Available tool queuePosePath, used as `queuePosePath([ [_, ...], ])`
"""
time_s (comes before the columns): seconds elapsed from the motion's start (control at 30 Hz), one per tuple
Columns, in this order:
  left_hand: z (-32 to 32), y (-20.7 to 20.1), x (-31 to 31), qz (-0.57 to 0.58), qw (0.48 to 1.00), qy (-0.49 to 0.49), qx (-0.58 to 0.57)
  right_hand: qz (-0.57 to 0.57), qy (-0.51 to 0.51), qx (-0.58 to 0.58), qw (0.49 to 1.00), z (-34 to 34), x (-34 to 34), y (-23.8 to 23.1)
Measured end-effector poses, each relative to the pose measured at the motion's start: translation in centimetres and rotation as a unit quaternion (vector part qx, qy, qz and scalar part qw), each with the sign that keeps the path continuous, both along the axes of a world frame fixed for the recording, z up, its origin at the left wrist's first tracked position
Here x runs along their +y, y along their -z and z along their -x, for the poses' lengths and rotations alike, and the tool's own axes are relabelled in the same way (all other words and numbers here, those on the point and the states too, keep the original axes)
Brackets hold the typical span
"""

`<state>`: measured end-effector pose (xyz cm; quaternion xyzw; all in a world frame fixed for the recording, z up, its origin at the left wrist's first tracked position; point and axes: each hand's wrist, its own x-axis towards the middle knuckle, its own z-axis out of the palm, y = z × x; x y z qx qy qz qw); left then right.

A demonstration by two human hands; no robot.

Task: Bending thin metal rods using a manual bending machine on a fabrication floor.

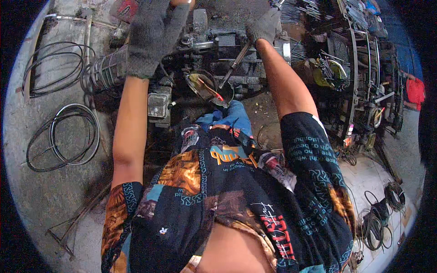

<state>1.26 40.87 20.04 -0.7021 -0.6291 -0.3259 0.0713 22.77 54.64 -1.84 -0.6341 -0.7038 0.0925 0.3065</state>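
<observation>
My left hand point(152, 43), in a dark grey work glove, reaches over the left part of a dark metal machine point(227, 43). Its fingers run out at the top edge, so whether they hold anything is hidden. A bare fingertip shows past the glove. My right hand point(266, 26), gloved too, is closed at the machine's right side. A shiny piece of metal point(278, 4) sticks out above it; the grip itself is hidden. Just below that hand a long metal lever point(236, 63) slants down to a round pan point(222, 96) holding a red-tipped item.
Coiled cable point(75, 136) lies on the floor at the left, with another coil farther up. Bundles of metal rods point(302, 11) stand at the far right, near a yellow tub point(325, 75) full of metal pieces. A metal rack point(359, 68) stands beyond it. Black cables point(375, 227) lie at lower right.
</observation>
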Motion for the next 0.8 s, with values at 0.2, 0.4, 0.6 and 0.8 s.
queuePosePath([
  [0.2, 0.2, 0.6, 1.0, 0.03, 0.997, 0.066, -0.04, 0.028, -0.022, -0.113, 0.993, -0.2, 0.8, 1.3],
  [0.4, 0.4, 1.4, 0.5, -0.025, 0.993, 0.103, -0.052, 0.05, -0.052, -0.203, 0.977, -0.1, 1.5, 2.0],
  [0.6, 0.2, 1.3, 0.3, -0.006, 0.996, 0.071, -0.062, 0.091, -0.017, -0.008, 0.996, -0.2, 0.6, 1.9],
  [0.8, 0.4, 1.7, 0.4, -0.033, 0.992, 0.092, -0.077, 0.069, -0.007, 0.003, 0.998, 0.0, 0.6, 2.0],
])
